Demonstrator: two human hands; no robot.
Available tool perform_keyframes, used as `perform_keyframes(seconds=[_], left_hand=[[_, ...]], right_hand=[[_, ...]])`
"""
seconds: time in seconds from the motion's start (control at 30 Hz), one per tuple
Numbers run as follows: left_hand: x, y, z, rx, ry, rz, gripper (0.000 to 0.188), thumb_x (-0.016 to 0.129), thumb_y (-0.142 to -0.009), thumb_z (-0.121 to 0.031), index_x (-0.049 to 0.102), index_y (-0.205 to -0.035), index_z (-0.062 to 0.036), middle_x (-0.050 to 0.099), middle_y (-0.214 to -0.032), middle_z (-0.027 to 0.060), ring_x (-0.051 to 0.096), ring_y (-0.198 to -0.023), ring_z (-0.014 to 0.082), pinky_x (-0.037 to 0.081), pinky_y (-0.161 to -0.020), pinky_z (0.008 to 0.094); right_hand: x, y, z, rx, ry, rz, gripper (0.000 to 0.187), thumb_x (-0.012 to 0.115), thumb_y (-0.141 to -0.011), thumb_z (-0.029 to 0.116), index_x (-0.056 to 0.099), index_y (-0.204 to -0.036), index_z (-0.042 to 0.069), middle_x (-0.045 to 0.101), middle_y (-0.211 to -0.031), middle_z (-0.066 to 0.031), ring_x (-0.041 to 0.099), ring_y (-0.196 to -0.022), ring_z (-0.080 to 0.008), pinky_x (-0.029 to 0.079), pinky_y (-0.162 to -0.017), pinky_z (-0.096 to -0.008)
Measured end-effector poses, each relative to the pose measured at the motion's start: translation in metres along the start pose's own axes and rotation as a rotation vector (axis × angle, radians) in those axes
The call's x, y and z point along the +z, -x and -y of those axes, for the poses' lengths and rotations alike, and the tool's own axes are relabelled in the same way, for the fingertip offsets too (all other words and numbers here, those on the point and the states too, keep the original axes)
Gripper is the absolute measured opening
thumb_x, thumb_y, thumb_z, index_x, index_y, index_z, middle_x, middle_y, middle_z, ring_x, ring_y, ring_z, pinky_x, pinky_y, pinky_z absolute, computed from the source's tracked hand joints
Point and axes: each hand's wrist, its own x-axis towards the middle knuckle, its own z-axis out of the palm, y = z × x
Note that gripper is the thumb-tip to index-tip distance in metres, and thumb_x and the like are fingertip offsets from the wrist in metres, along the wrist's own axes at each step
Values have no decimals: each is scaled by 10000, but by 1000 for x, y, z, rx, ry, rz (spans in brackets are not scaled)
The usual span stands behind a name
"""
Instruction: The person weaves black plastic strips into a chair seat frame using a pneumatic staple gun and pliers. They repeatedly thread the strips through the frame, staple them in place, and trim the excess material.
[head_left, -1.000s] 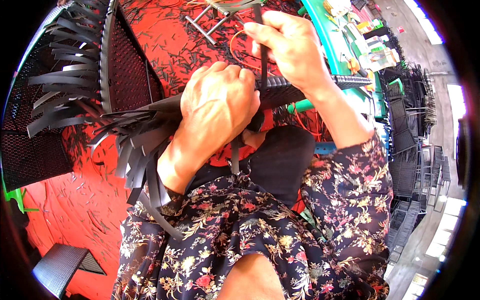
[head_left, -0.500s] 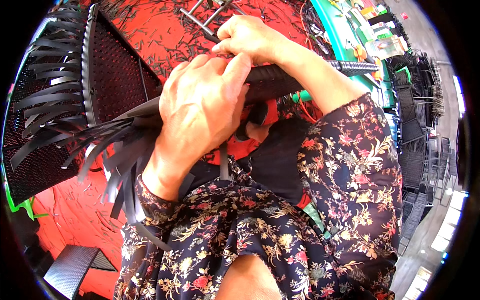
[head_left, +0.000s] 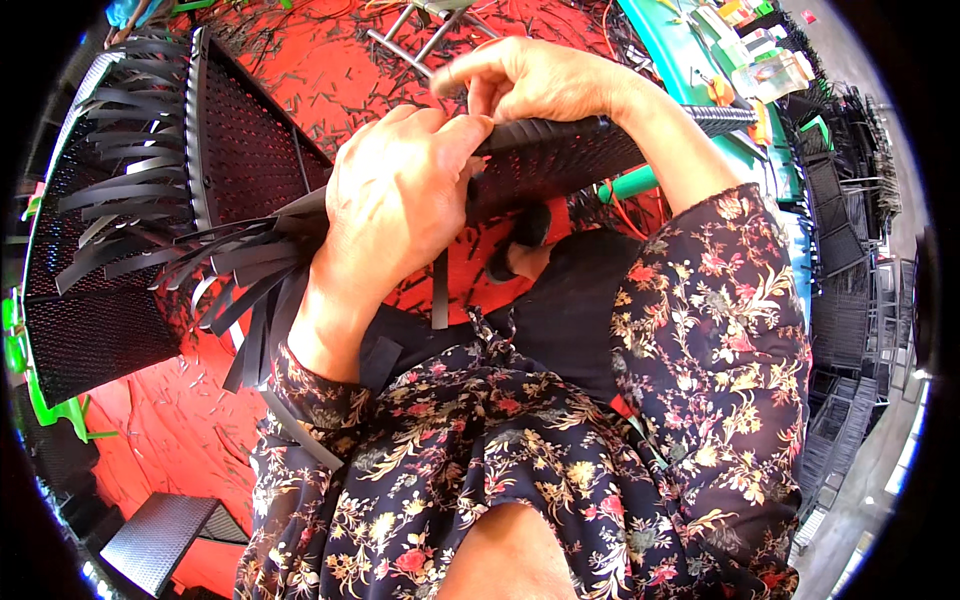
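Note:
A large piece of black woven furniture [head_left: 560, 160] lies in front of me, its rolled rim running off to the right. My left hand [head_left: 400, 200] is closed over that rim, knuckles up. Many loose flat black strips [head_left: 265, 262] fan out to the left of my left wrist, and one black strip [head_left: 440, 290] hangs below the hand. Just beyond the rim, my right hand [head_left: 530, 85] has curled fingers close to my left thumb. One right finger is stretched out and blurred; what the others pinch is hidden.
Red sheeting [head_left: 370, 65] strewn with black scraps covers the floor. A metal-legged stool [head_left: 430, 40] stands ahead. At right is a turquoise table [head_left: 670, 55] with tools and a clear container [head_left: 775, 75]; stacked dark furniture [head_left: 845, 300] lies beyond. A small black woven table [head_left: 160, 540] stands lower left.
My right hand has lifted slightly and moved right, with a finger now extended. The left hand keeps its hold. The view has shifted a little, showing more of the woven surface.

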Motion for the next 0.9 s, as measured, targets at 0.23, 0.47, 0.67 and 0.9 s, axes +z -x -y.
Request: perform_keyframes(seconds=[0.23, 0.47, 0.67, 0.9], left_hand=[[-6, 1, -2, -3, 5, 40, 304, 689, -675, -45, 641, -974, -46, 620, -784, 110, 598, -749, 304, 486, -658, 379], [-7, 0, 2, 21, 6, 46, 345, 699, -677, -67, 642, -1017, -50, 619, -791, 116, 596, -762, 306, 486, -660, 382], [-8, 1, 3, 35, 14, 51, 363, 701, -674, -78, 635, -1030, -49, 616, -798, 117, 593, -757, 308, 486, -662, 383], [-10, 2, 0, 52, 32, 63, 366, 695, -664, -71, 634, -1024, -43, 588, -759, 119, 582, -731, 311, 477, -641, 384]], right_hand=[[0, -6, 8, -75, 361, 22, 189, 609, -738, 37, 686, -909, 19, 652, -749, -43, 600, -706, -120, 482, -686, -261], [6, -5, 13, 30, 16, -209, 206, 548, -731, 43, 651, -904, -1, 622, -692, -24, 587, -612, -88, 488, -575, -241], [13, -7, 24, 179, -156, -241, 196, 549, -708, 2, 650, -876, 1, 600, -671, -24, 559, -558, -89, 443, -498, -222], [13, -6, 24, 325, -210, -129, 144, 581, -711, -1, 651, -835, 24, 606, -689, -20, 565, -588, -93, 455, -512, -241]])
